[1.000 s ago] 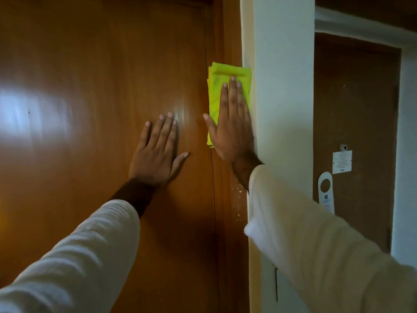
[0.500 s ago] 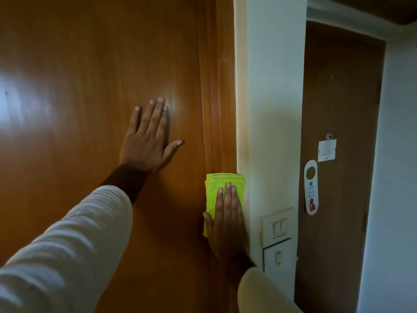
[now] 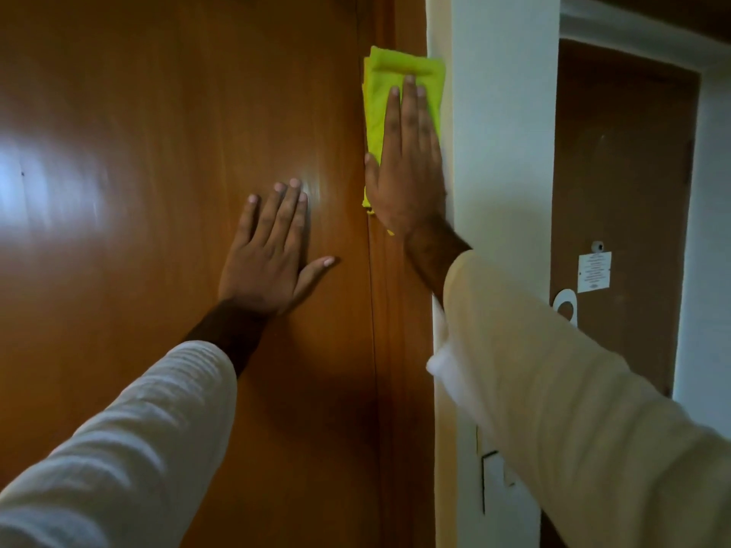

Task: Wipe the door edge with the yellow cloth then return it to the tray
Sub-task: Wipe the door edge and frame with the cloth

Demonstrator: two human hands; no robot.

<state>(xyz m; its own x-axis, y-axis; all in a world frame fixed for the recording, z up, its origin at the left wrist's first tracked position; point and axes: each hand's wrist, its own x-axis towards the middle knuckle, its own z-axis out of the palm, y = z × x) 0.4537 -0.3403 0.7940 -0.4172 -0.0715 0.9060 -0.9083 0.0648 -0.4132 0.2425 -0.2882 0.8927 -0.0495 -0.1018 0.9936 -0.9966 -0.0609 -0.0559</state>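
Note:
A folded yellow cloth (image 3: 395, 79) lies flat against the door edge (image 3: 389, 310), the narrow wooden strip between the brown door (image 3: 158, 152) and the white wall. My right hand (image 3: 407, 168) presses flat on the cloth with straight fingers, covering its lower half. My left hand (image 3: 273, 251) rests palm-down on the door face, fingers spread, a short way left of the edge and lower than the right hand. No tray is in view.
A white wall corner (image 3: 502, 152) stands right of the strip, with a light switch plate (image 3: 490, 480) low down. Farther right is a second brown door (image 3: 621, 172) carrying a paper notice (image 3: 594, 271) and a white hanger tag (image 3: 565, 306).
My right hand has slid the cloth back up the door edge from near the switch to above the left hand's height. The left hand stays planted on the door.

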